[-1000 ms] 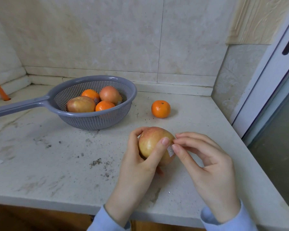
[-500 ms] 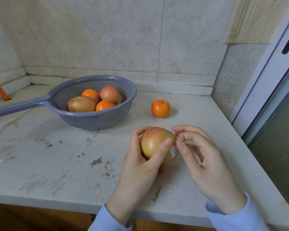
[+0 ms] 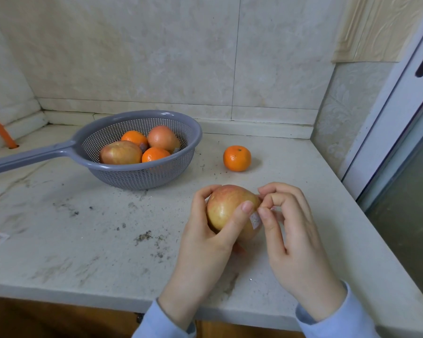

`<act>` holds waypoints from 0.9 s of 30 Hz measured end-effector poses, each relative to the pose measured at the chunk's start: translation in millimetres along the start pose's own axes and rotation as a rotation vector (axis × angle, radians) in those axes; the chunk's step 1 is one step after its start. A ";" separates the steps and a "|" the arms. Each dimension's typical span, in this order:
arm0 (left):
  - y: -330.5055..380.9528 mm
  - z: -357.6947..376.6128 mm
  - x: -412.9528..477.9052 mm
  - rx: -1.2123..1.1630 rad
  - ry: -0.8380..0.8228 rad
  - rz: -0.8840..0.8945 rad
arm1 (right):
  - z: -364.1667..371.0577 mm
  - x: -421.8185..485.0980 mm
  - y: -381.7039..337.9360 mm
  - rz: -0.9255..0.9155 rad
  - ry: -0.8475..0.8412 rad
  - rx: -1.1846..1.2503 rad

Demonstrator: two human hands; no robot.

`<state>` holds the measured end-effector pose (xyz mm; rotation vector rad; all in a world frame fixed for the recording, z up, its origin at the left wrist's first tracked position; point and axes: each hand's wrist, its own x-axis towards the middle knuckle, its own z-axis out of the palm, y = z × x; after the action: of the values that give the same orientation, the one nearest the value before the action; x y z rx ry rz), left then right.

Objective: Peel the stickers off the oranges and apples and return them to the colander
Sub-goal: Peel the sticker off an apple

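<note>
Subject item: a red-and-yellow apple (image 3: 224,211), held just above the pale stone bench (image 3: 83,240) near its front edge, right of centre. The left hand (image 3: 205,240) grips it, fingers curled behind and thumb across the front. A small pale sticker (image 3: 255,220) sits on the apple's right flank, directly facing the right hand (image 3: 296,245), whose thumb and bent forefinger pinch at the sticker's upper edge; the lower part appears stuck down. Judgement: the peel must pull rightward, away from the left thumb. The grey perforated plastic colander (image 3: 142,176) lies back-left of the apple, on the left hand's side. A loose orange mandarin (image 3: 237,158) stands behind the apple, apart from the colander.
</note>
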<state>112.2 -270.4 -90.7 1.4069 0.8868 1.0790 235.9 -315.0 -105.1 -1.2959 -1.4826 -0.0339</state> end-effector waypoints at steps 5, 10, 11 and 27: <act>-6.3 -1.6 3.0 -0.046 0.022 -0.046 | -4.9 -1.1 -3.1 0.054 0.003 0.151; -10.4 -2.7 4.3 -0.070 0.017 -0.044 | -9.3 -0.5 -5.8 -0.015 0.070 0.029; -11.0 -2.6 4.6 -0.074 0.017 -0.043 | -9.7 -0.4 -5.8 -0.032 0.093 0.012; -11.0 -3.8 3.7 -0.075 -0.039 -0.028 | -22.0 12.3 -6.7 0.031 -0.069 0.057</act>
<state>110.3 -264.5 -101.1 1.3449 0.8277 1.0497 248.8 -323.1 -84.0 -1.2845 -1.5114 0.0735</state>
